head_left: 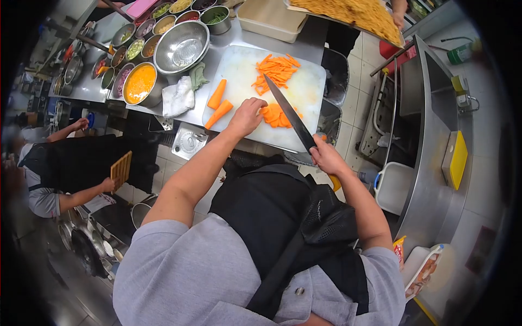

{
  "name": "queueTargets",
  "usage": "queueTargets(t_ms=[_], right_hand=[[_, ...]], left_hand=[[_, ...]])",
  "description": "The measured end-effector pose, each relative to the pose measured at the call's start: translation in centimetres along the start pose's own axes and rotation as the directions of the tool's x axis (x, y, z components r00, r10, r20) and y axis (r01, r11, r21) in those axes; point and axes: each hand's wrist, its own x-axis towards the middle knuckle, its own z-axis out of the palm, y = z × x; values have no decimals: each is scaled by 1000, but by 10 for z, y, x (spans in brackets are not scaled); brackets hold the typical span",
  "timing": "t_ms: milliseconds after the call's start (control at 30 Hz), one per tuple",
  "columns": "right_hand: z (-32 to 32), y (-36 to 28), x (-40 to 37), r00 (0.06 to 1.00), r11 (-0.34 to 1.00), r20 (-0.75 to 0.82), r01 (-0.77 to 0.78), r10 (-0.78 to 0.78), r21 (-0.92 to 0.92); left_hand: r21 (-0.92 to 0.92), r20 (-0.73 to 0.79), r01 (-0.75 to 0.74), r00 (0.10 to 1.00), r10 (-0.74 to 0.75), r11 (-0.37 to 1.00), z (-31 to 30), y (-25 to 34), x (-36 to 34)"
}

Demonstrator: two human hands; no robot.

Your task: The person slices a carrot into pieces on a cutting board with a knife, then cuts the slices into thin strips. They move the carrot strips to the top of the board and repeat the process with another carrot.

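Note:
My right hand (328,157) is closed around the yellow handle of a long chef's knife (289,111). The blade slants up and left across the white cutting board (304,65), over the right side of a small pile of sliced carrot (280,117). At the left edge of these slices, my left hand (248,115) rests with curled fingers against them; its fingertips are partly hidden. Farther up the board lies a heap of carrot strips (276,70). Two peeled carrots, an upper carrot (217,94) and a lower carrot (218,114), lie at the board's left.
Left of the board are a folded white cloth (178,98), a metal bowl (182,49), a pot of orange liquid (142,84) and several ingredient tins. A beige tub (272,19) stands behind. Another person holds a tray of yellow food (353,16); a person at left holds a wooden board (120,171).

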Motion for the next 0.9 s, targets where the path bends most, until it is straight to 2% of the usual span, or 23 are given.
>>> queueTargets(t_ms=[33,100,233,333,433,500,633,700,733,800,833,900], right_hand=[[0,1,0,1000,1000,-4,-13,14,28],[-2,3,1,1000,998,-13,-18,19,52],[-1,11,-3,999,1000,-44,18,-18,-3],[-6,9,-12,998,1000,-61,4,-3,9],[-6,22,-16,996,998,-77,-44,47,43],[-6,30,-18,994,996,-86,-66,71,58],[-4,34,-28,988,986,-92,-109,121,125],[-4,35,-32,988,985,-95,-112,124,129],[-4,39,-33,987,985,-83,-130,139,112],[-4,45,-37,984,983,-70,-155,162,100],[-4,48,-38,983,982,-94,-144,156,122],[-4,49,-38,983,982,-115,-128,145,140]], left_hand=[[3,10,-1,1000,1,1000,-1,2,1],[31,271,56,961,-62,998,-3,1,14],[-6,307,139,943,-131,990,-6,3,17],[-30,231,133,965,-123,991,-6,3,17],[-36,297,141,947,-124,989,-3,-11,31],[43,436,157,886,-160,987,-5,-15,39],[115,434,100,890,-141,988,-19,-4,43],[97,513,260,814,-273,961,-27,8,39],[96,516,256,814,-268,962,-28,12,37],[-83,484,207,864,-143,975,-27,19,33],[-84,487,210,861,-144,974,-32,34,39],[43,609,2,793,-28,999,-30,68,60]])
